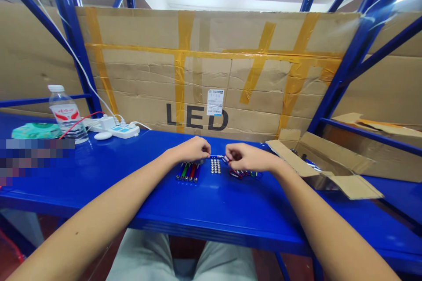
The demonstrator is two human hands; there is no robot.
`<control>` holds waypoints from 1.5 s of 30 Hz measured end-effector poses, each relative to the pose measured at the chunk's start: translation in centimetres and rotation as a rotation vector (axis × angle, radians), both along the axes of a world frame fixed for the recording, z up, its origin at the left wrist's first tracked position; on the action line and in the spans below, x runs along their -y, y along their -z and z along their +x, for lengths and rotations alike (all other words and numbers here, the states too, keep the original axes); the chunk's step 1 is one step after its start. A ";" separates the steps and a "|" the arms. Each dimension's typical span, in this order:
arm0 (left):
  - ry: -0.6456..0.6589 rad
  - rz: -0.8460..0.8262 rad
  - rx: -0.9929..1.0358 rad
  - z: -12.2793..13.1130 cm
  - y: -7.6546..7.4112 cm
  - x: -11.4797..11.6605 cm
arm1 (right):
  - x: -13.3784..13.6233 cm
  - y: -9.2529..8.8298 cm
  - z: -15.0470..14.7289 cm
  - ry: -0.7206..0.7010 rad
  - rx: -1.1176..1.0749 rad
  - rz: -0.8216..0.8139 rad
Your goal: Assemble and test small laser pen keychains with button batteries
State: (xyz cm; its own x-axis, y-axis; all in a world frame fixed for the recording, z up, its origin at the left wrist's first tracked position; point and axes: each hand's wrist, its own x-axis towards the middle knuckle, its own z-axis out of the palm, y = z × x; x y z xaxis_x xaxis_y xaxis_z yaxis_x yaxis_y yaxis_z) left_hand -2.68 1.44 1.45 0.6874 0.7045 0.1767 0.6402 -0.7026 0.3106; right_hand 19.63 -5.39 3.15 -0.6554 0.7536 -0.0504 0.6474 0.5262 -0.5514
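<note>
My left hand [195, 149] is closed in a pinch on one end of a slim blue metal tube [216, 156], like a mini flashlight, with a silvery tip pointing right. Facing it, my right hand [245, 156] has its fingers pinched at a small shiny piece [225, 159], too small to name, close to that tip. Below the left hand lies a row of coloured tubes [188, 173], blue, green, red and purple with silvery ends. Between the hands sits a grid of button cells [215, 166]. Under the right hand is a pile of coloured clip-like pieces [241, 174], partly hidden.
An open cardboard box [325, 180] with blue and silvery items stands right on the blue table [211, 210]. At left are a water bottle [67, 116], a green pack [36, 131] and a power strip [123, 129] with cables. A large taped carton [148, 83] walls the back.
</note>
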 end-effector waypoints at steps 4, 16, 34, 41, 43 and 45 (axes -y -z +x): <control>0.112 0.138 -0.066 0.8 0.3 0.8 | -2.2 0.5 1.9 0.203 -0.111 0.284; 0.239 0.051 -0.133 1.5 0.1 2.4 | -3.0 1.9 1.1 0.276 -0.014 0.379; 0.206 0.056 -0.151 1.3 -0.4 2.6 | -3.2 2.1 1.2 0.262 -0.019 0.366; 0.217 0.024 -0.151 1.5 0.1 2.4 | -3.1 2.1 1.1 0.257 -0.022 0.354; 0.207 -0.027 -0.152 1.3 0.0 2.3 | -3.0 2.0 1.1 0.258 -0.020 0.341; 0.209 -0.073 -0.137 0.9 -0.3 2.1 | -2.9 2.0 1.0 0.252 -0.033 0.329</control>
